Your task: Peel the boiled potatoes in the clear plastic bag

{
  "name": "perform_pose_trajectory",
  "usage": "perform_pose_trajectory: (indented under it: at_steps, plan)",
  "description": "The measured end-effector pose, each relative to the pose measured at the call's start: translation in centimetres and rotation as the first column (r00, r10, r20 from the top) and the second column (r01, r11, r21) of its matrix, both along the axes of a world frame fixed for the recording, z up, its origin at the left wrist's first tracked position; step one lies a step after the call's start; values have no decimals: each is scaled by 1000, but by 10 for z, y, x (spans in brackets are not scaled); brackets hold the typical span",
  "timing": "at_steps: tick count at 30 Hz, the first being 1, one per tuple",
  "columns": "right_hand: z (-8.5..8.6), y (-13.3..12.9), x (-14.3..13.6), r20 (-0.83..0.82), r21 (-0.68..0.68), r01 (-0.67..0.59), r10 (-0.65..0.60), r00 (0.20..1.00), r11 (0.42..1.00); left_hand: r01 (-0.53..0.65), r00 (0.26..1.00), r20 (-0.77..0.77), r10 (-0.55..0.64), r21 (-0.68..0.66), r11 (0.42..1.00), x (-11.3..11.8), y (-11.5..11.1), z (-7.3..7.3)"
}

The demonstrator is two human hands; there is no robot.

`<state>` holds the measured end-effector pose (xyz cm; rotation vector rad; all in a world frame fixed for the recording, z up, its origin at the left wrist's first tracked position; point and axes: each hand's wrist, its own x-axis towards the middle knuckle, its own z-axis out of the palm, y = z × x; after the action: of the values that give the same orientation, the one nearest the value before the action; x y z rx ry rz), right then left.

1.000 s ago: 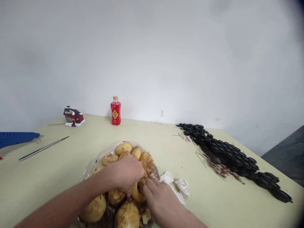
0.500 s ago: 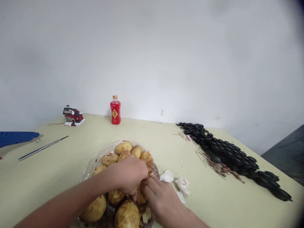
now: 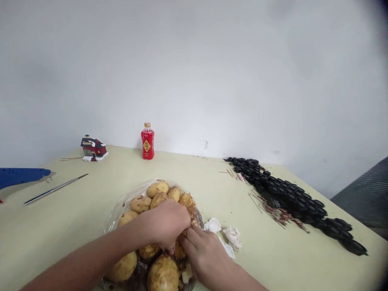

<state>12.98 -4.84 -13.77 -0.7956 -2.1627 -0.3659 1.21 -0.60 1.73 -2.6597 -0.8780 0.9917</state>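
Note:
Several potatoes [image 3: 163,273], with brown patches on their skins, lie in a clear plastic bag [image 3: 113,212] at the front of the table. My left hand [image 3: 169,222] reaches across the potatoes from the left, its fingers curled down and closed. My right hand [image 3: 204,250] meets it from the right, fingers pressed together. Whatever they grip between them is hidden by the fingers. A brownish-yellow piece of peel [image 3: 180,250] shows just under the hands, and more pale scraps [image 3: 187,274] lie at the bag's right side.
Crumpled white tissues [image 3: 233,236] lie right of the bag. Black plastic cups [image 3: 291,194] and thin wires [image 3: 257,201] spread along the right. At the back stand a red bottle [image 3: 147,141] and a toy house [image 3: 94,148]. Left are a brush [image 3: 56,189] and a blue tool [image 3: 24,176].
Both hands stay closed together over the same spot, with only a slight shift of the fingers. The view has moved very slightly; the potatoes keep their places.

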Motion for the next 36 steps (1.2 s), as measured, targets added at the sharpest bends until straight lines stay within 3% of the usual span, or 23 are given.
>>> perform_pose_trajectory:
  at_steps: [5,11,17,22,29,34,36]
  plan:
    - [5,-4,6,59,-73,-35,39,998,997,-45,999,27,46,-27,999,-1,2,1]
    - [7,-2,3,-55,31,-15,16,998,999,-26,1000,17,26,-6,1000,1,-2,2]
    - [10,-5,9,148,-100,-49,64,987,994,-60,998,-24,59,-36,998,3,0,4]
    - [8,-3,2,3,13,-22,22,1000,1000,-23,1000,-4,23,-13,1000,2,0,1]
    - [12,-11,9,134,-64,-25,34,990,998,0,999,45,-1,19,1000,-2,2,-5]
    - [11,-7,7,46,58,10,-13,999,998,-1,1000,22,1,10,1000,0,-2,2]
    - [9,-5,5,82,51,20,-25,996,998,-12,1000,12,12,7,1000,1,-3,3]
